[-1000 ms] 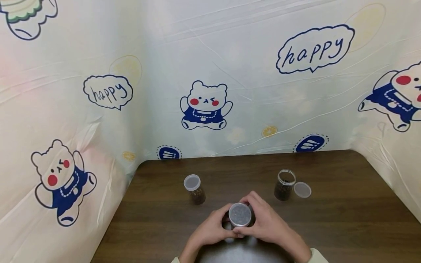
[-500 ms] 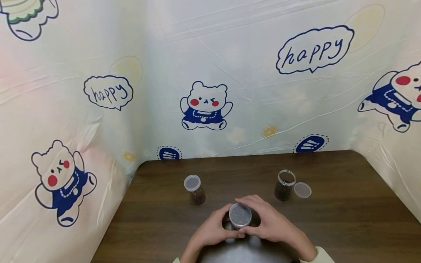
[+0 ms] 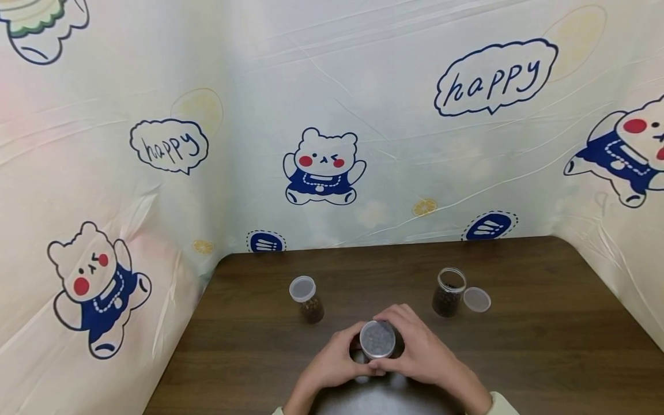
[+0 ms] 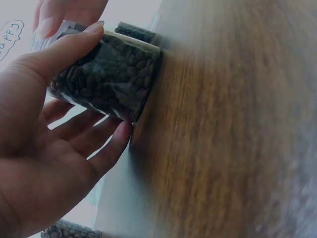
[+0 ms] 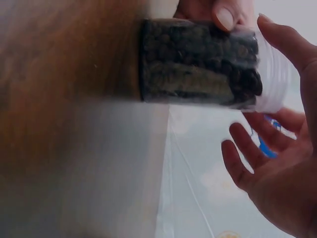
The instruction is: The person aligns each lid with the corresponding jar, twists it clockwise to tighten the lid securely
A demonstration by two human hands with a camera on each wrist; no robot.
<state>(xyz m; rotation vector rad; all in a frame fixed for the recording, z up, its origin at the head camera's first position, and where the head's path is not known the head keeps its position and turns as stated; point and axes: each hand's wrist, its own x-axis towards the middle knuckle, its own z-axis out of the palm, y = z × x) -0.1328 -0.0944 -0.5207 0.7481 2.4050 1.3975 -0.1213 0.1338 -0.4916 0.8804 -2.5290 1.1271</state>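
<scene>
A clear jar point(image 5: 198, 64) full of dark beans stands upright on the table near its front edge, its translucent lid point(image 3: 377, 339) on top. My left hand point(image 3: 334, 360) grips the jar's body, thumb on one side and fingers curled round the other, as the left wrist view shows. At the rim, my right hand point(image 3: 422, 351) holds the lid between its thumb on the near side and its fingers on the far side. Some of the right fingers point(image 5: 237, 163) stick out free of the jar in the right wrist view.
A second lidded jar point(image 3: 310, 305) with brown contents stands at the back left of the dark wooden table point(image 3: 249, 357). Back right is an uncovered jar point(image 3: 447, 300) of dark contents, its loose lid point(image 3: 477, 300) lying beside it. A printed curtain point(image 3: 394, 144) surrounds the table.
My right hand loosened and shifted round the lid half a second ago, and its fingers and thumb now hold the rim again. The left hand and the jar have stayed in place.
</scene>
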